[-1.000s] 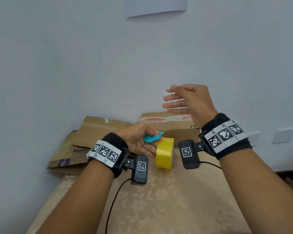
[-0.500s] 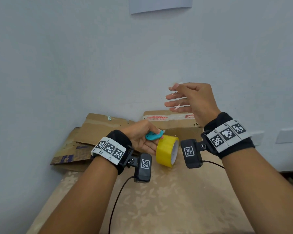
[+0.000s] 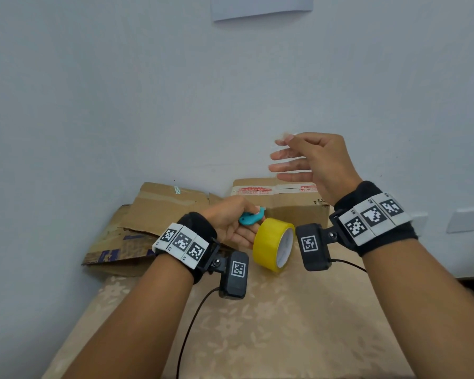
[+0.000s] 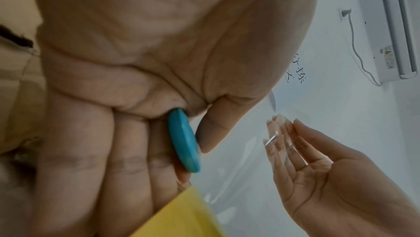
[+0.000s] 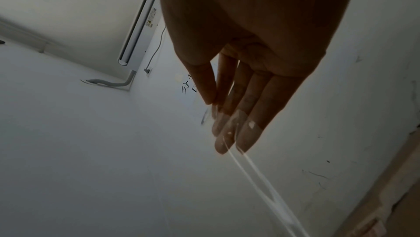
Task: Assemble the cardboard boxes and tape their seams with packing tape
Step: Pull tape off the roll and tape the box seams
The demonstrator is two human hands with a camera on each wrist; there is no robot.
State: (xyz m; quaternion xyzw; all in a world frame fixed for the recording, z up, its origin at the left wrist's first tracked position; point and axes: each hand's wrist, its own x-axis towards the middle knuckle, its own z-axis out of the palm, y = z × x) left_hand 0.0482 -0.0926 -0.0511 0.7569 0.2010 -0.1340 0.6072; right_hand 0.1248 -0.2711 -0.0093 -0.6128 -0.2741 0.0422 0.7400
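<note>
My left hand [image 3: 241, 228] holds a teal cutter [image 3: 251, 218] under its thumb, and a yellow tape roll [image 3: 272, 243] hangs on its fingers above the table. In the left wrist view the cutter [image 4: 184, 140] lies between thumb and fingers, with the roll [image 4: 181, 217] below. My right hand [image 3: 283, 155] is raised higher, to the right, its fingers straight. A clear tape strip [image 5: 256, 174] sticks across the fingertips, pinched by the thumb, and runs down from them. A taped cardboard box [image 3: 282, 203] stands behind against the wall.
Flattened cardboard [image 3: 159, 209] lies stacked at the table's back left corner. The table [image 3: 285, 324] has a beige flowered cloth. A white wall rises right behind the boxes, with wall plates [image 3: 465, 220] at the right.
The yellow roll has turned in my left hand so its white core now faces me. My right hand stays raised with the tape on its fingertips.
</note>
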